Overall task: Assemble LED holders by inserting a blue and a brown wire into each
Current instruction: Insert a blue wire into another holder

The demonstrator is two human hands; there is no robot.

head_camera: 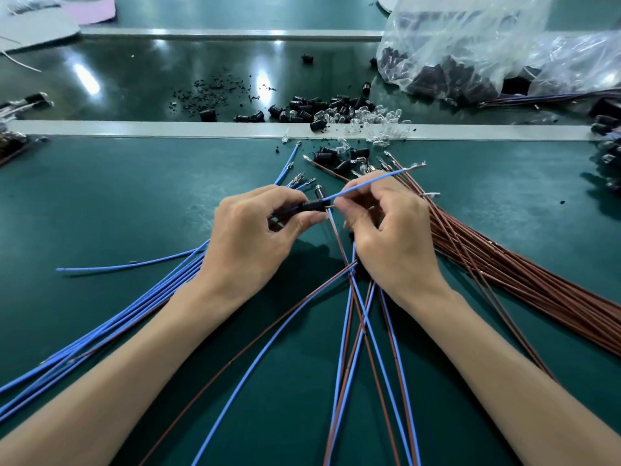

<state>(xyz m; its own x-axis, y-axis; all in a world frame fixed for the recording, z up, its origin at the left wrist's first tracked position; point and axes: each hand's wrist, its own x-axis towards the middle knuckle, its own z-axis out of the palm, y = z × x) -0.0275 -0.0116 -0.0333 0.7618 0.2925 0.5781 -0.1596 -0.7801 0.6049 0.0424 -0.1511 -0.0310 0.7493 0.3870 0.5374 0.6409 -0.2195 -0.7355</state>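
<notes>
My left hand (pixel 250 235) pinches a black LED holder (pixel 311 206) above the green table, its open end pointing right. My right hand (pixel 391 230) pinches a blue wire (pixel 369 181) whose near end meets the holder's opening; its metal terminal end sticks out up and to the right. A brown wire (pixel 336 233) hangs down from the holder between my hands. Loose blue wires (pixel 141 311) fan out on the left, and a thick bundle of brown wires (pixel 524 274) lies on the right. Several finished blue and brown wire pairs (pixel 363 348) trail toward me under my right wrist.
A heap of black holders and clear LEDs (pixel 339 112) lies along the grey divider strip (pixel 168 129) ahead. Plastic bags of parts (pixel 470 52) sit at the back right. More parts lie at the far left (pixel 30 100) and right (pixel 608 142) edges.
</notes>
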